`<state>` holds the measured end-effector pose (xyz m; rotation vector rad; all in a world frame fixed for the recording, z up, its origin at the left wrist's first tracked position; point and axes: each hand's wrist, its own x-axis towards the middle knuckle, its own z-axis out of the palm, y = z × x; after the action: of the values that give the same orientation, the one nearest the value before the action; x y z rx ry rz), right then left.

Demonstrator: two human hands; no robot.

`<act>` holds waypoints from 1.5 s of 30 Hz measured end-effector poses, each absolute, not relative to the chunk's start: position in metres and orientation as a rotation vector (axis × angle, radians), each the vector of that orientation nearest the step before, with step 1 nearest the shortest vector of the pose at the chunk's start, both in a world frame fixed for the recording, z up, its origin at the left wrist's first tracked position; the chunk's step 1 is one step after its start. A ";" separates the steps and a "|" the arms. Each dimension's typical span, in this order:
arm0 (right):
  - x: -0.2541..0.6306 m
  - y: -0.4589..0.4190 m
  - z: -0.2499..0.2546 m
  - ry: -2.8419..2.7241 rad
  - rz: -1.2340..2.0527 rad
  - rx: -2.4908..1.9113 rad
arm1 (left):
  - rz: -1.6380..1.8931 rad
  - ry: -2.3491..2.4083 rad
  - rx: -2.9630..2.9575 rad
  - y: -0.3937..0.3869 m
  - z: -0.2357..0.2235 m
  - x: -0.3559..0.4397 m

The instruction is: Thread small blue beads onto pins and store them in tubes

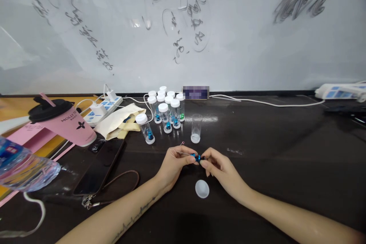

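Note:
Between my fingertips is a small shiny blue metal part [197, 158] with a black end. My left hand [177, 162] pinches its left side, and my right hand [219, 164] pinches the right end. A thin, light-coloured rod [184, 153] runs along my left fingers; whether it joins the blue part I cannot tell. Just beyond my hands stands an uncapped clear tube [196, 127], upright, with a white base. A round white cap [202, 189] lies on the dark table in front of my wrists. A tiny pink ring-shaped piece [183, 143] shows above my left hand.
Several white-capped clear tubes [163, 118] with blue or green parts stand beyond, left of the open one. Further left are a cloth pouch [117, 122], a phone [98, 167], a pink cup [64, 122], a water bottle [25, 167] and a power strip [107, 106]. A whiteboard [234, 45] rises behind.

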<state>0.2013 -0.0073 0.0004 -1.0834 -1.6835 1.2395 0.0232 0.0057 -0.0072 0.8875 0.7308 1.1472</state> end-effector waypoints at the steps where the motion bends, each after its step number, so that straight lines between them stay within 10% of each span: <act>1: 0.201 -0.007 0.002 -1.680 1.258 -1.075 | 1.143 0.725 0.887 0.005 -0.007 0.023; 45: 0.202 -0.007 -0.005 -1.675 1.253 -1.071 | 1.130 0.723 0.900 0.005 -0.010 0.023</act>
<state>0.2020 -0.0069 -0.0046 -1.0712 -1.6749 1.2528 0.0227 0.0055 -0.0101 0.9000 0.7230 1.1303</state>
